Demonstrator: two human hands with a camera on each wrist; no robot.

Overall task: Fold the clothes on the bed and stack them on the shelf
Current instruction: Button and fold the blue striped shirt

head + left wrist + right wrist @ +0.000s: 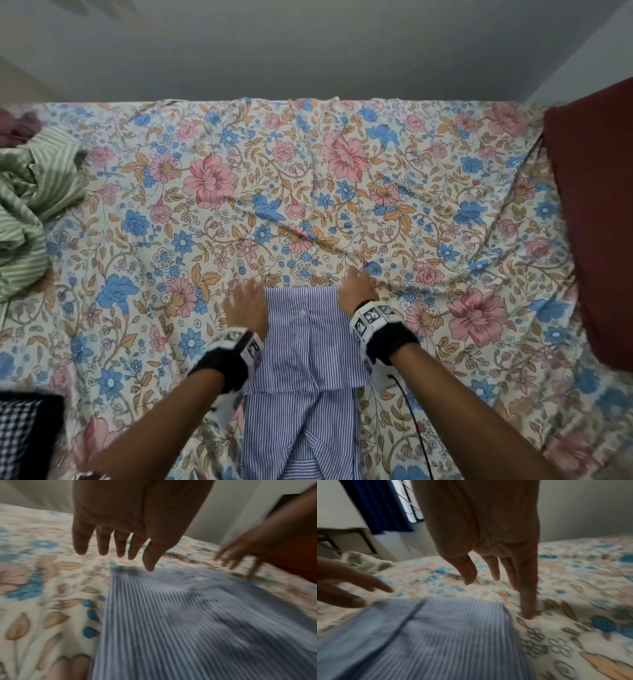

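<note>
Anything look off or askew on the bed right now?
Mostly tidy. The blue striped shirt lies folded into a narrow strip between the open left hand and right hand, edges fairly straight. The green striped garment sits crumpled at the left edge of the floral bedsheet, still unfolded. The sheet is wrinkled.

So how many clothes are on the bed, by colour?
Blue striped shirt: 1
Green striped garment: 1
Purple garment: 1
Black checked cloth, partly out of view: 1
Total: 4
</note>
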